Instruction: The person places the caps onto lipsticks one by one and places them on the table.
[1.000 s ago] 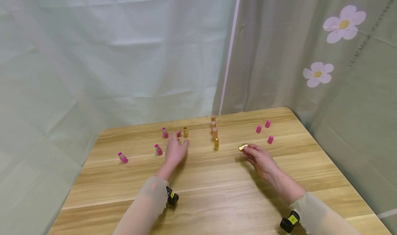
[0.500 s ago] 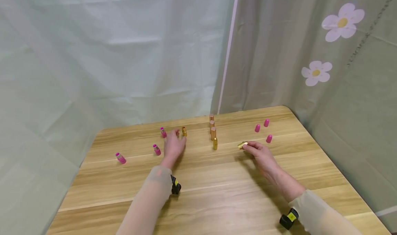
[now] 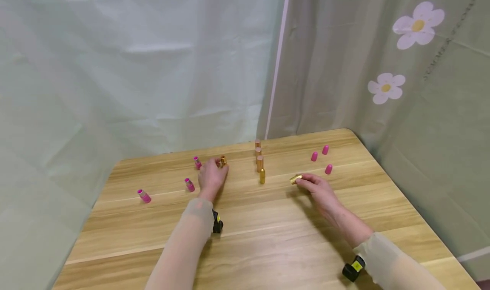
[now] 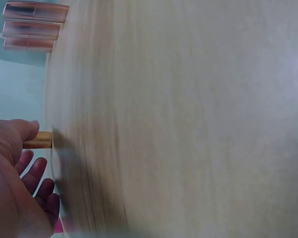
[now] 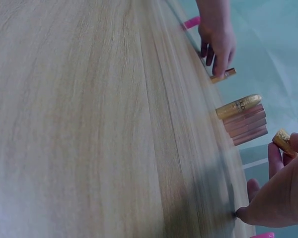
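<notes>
Toward the back left of the table, my left hand (image 3: 212, 177) pinches an upright gold lipstick tube (image 3: 223, 160) between thumb and fingers. The tube (image 4: 44, 140) stands on the wood in the left wrist view, partly behind the thumb. My right hand (image 3: 319, 192) holds a gold lipstick cap (image 3: 295, 179) tilted above the table, between thumb and fingertips. In the right wrist view that cap (image 5: 283, 141) has a patterned surface. Between the hands a gold bullet-shaped lipstick (image 3: 262, 176) stands upright, in front of a row of copper lipsticks (image 3: 260, 164).
Pink lipstick tubes without caps, such as the nearest one (image 3: 144, 196), stand around the left hand. Several pink caps, one of them a front cap (image 3: 329, 169), stand beyond the right hand. A curtain (image 3: 183, 69) hangs behind the wooden table (image 3: 268, 247).
My left hand has moved toward the gold tube, and its thumb and fingers have closed around it. The right hand keeps holding the cap nearly in place. The head view has shifted slightly.
</notes>
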